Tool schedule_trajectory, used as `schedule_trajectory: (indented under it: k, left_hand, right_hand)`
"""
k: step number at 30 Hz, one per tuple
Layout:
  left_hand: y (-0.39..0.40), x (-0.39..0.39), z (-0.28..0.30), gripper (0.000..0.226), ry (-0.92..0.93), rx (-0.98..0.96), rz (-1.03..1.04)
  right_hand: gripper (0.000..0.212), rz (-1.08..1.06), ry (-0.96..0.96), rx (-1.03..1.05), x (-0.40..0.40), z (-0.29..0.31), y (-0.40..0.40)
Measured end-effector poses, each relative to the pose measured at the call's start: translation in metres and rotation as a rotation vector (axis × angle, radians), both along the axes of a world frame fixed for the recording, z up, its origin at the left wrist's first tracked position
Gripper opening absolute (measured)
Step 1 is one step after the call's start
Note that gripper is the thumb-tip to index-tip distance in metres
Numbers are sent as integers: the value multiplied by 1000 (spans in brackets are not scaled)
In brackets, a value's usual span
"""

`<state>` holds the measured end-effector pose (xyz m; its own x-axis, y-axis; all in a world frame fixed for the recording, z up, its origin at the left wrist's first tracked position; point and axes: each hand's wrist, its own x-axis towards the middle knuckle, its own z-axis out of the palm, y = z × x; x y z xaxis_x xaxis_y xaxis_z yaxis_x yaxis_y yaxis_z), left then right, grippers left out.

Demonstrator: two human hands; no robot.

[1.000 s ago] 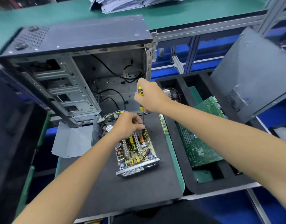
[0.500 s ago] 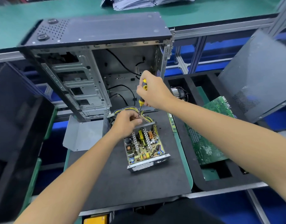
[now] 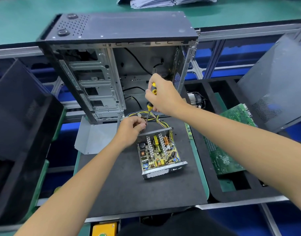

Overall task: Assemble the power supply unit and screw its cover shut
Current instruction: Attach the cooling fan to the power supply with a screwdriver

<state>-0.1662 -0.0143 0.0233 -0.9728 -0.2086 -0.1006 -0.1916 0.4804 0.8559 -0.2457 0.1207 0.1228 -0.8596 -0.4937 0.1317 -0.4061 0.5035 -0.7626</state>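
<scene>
Both hands are engaged: screwdriver (image 3: 150,106) is gripped by right hand (image 3: 163,96); its tip is pinched by left hand (image 3: 131,129) at twelve o'clock of open power supply (image 3: 160,154).

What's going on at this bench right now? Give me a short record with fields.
right hand: grips a yellow-and-black screwdriver, tip pointing down
left hand: fingers curled at the screwdriver's tip, by the unit's far edge
power supply unit: open, circuit board showing, on a black mat
cover: grey metal, lying left of the unit
behind: open computer case
</scene>
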Motion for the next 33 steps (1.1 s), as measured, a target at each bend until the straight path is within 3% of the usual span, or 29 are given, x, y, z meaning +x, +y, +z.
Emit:
schedule_trajectory:
  k: [6,15,23,27,33]
  left_hand:
    - [-4,0,1,13,14,-20,-27]
    - [8,-4,-7,24,60,1,-15]
    - [26,-9,1,17,75,-227,-302]
    - [42,-17,4,4,68,-246,-387]
    - [79,-22,-6,9,-18,-321,-515]
  right_hand:
    - [6,0,-42,-60,-1,0,-5]
    - [9,-28,-63,-33,-3,3,6]
    - [18,108,-4,183,-2,13,18]
    - [18,116,-50,234,-6,12,39]
    - [20,119,-157,303,-6,-8,74]
